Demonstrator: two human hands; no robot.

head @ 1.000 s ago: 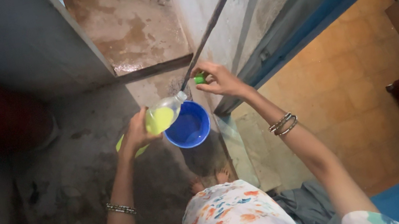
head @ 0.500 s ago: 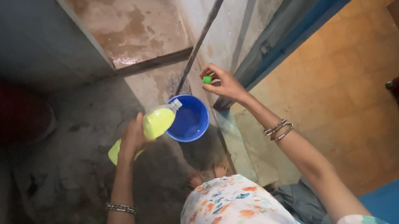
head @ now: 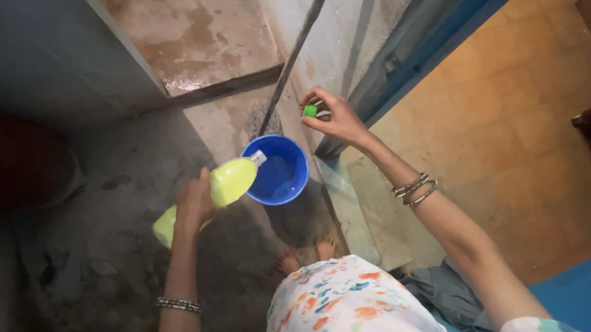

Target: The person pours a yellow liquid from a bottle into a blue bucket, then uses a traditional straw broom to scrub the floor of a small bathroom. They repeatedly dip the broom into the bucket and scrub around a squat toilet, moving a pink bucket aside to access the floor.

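The left hand (head: 193, 204) stays clamped around the yellow bottle (head: 213, 192), now tipped lower, its open neck over the near rim of the blue bucket (head: 278, 170) on the concrete floor (head: 107, 248). The right hand (head: 336, 118) still pinches the green cap (head: 310, 111), now slightly higher beside the bucket's far edge.

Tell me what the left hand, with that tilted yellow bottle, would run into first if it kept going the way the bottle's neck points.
Probably the blue bucket: the left hand aims the yellow bottle at its rim, though depth is unclear.

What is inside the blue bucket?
The bucket holds a shallow pool of clear liquid, blue base showing through. The bottle of yellow liquid, in the left hand, tilts over its left rim and hides that edge. The right hand holds a green cap.
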